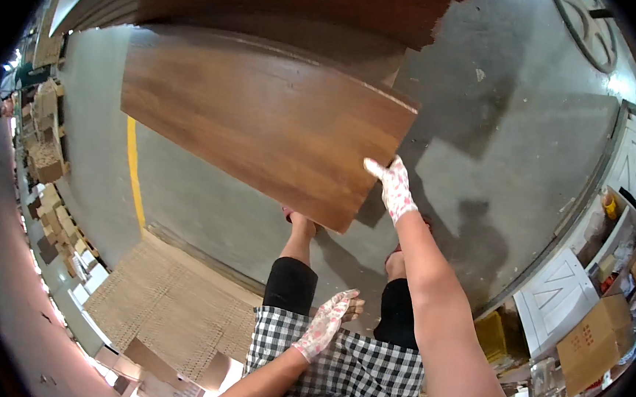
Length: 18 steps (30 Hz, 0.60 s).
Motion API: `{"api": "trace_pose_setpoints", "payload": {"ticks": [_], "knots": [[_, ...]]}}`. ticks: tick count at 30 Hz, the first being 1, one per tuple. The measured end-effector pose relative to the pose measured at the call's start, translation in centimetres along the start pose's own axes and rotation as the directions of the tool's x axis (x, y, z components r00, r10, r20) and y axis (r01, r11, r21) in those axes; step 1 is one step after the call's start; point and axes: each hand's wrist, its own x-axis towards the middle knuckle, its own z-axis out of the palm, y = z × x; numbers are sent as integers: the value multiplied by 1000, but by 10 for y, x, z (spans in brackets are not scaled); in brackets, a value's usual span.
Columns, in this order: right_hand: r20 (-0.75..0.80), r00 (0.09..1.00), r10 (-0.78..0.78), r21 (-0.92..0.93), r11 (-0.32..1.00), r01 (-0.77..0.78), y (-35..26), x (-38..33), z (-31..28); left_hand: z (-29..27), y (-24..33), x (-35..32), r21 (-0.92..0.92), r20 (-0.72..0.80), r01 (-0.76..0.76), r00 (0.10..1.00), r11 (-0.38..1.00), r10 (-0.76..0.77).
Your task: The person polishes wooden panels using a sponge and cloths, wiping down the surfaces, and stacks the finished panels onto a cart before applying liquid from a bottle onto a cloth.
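A brown wood-grain panel (265,114) is tilted in front of me above the grey floor. My right hand (394,187), in a white glove with pink spots, grips the panel's right edge, its thumb on the top face and its other fingers partly hidden beside the edge. My left hand (330,325), gloved the same way, is in front of the checked apron (350,370). Its fingers are loosely bent and hold nothing. Beyond the panel stands a larger dark brown board (272,3) with a ragged right edge.
A stack of cardboard sheets (171,299) lies at my lower left, near a yellow floor line (134,171). Farther left are piled boxes (65,229). At right are white panelled doors (556,300), an open carton (595,343) and a yellow crate (500,337). A wheel-shaped object (588,29) is at far right.
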Motion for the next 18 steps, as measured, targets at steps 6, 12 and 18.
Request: {"api": "trace_pose_setpoints", "payload": {"ticks": [6,12,18], "knots": [[-45,998,-41,-53,998,39,-9,-41,-65,13,59,19,364,-252,-112,944,925,214],[-88,993,-76,-89,994,68,-19,-46,-186,-78,124,65,704,-176,-332,775,628,607],[-497,866,51,-96,989,-113,-35,-50,-298,-101,198,102,100,-573,-358,742,928,348]]}}
